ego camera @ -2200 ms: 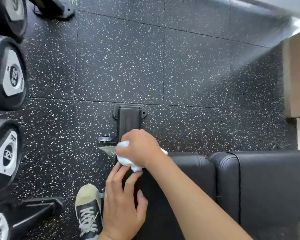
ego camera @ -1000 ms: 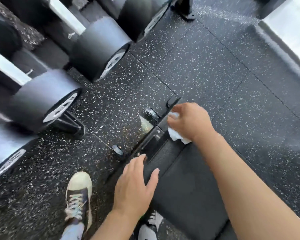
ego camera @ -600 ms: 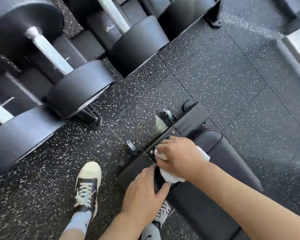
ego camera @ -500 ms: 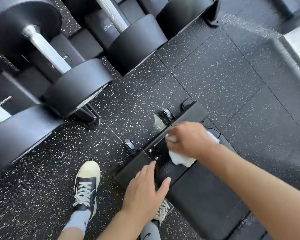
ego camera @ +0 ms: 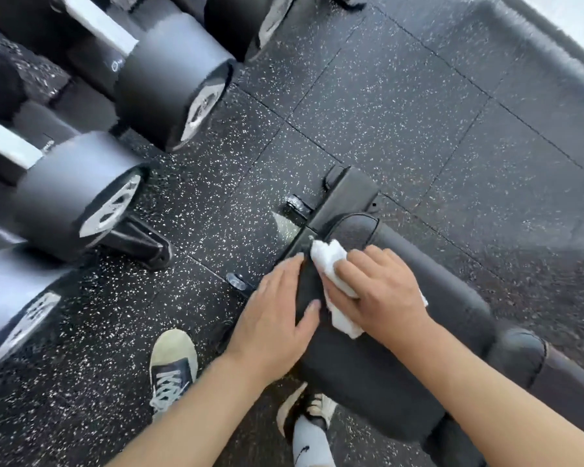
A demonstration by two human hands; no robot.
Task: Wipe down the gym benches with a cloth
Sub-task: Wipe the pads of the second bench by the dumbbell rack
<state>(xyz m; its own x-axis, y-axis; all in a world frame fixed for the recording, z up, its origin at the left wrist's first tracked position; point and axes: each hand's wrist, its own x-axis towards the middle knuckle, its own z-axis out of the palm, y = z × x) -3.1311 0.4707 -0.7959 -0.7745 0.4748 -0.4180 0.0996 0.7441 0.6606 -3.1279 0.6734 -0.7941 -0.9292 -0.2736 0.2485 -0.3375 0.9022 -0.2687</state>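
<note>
A black padded gym bench (ego camera: 429, 288) runs from the picture's middle to the lower right. Its black metal frame end (ego camera: 348, 193) sticks out onto the floor. My right hand (ego camera: 381, 291) presses a crumpled white cloth (ego camera: 331, 261) onto the bench's seat pad near its end, fingers curled over the cloth. My left hand (ego camera: 277, 318) rests on the seat's near edge just left of the cloth, fingers straight, thumb on the pad. Part of the cloth is hidden under my right hand.
Large black dumbbells (ego camera: 169, 89) lie on a rack along the left, close to the bench end. A rack foot (ego camera: 142, 244) juts onto the speckled rubber floor (ego camera: 402, 106). My two sneakers (ego camera: 172, 369) stand below the bench. A dark kerb (ego camera: 550, 62) crosses the upper right.
My right hand has drawn the cloth back from the frame end onto the seat pad. My left hand stays on the seat's edge. The camera has swung, so the view has shifted.
</note>
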